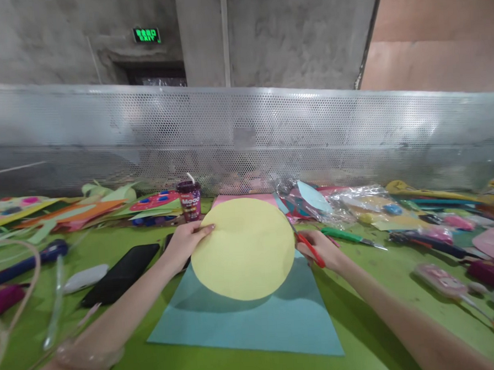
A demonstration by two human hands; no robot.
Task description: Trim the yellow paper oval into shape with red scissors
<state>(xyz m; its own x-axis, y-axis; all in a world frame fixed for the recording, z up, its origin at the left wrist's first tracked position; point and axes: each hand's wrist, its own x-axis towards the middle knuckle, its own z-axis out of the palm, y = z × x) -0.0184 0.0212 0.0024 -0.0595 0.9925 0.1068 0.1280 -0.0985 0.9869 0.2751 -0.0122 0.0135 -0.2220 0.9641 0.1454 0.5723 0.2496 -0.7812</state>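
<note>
A round sheet of pale yellow paper point(244, 248) is held up over the table, tilted toward me. My left hand point(187, 240) pinches its upper left edge, thumb on the front face. In my right hand point(319, 247) are red-handled scissors point(310, 249), their blades at the disc's right edge and partly hidden by it. Beneath the disc lies a light blue sheet point(254, 331), with the disc's shadow across it. Behind the disc, a strip of pink paper point(225, 199) shows.
A purple cup with a straw point(190, 202) stands behind my left hand. At left are a black phone point(121, 274) and a white object point(86, 278). A green-handled cutter point(349, 236) lies right of my right hand. A perforated metal screen point(243, 119) borders the green table's back.
</note>
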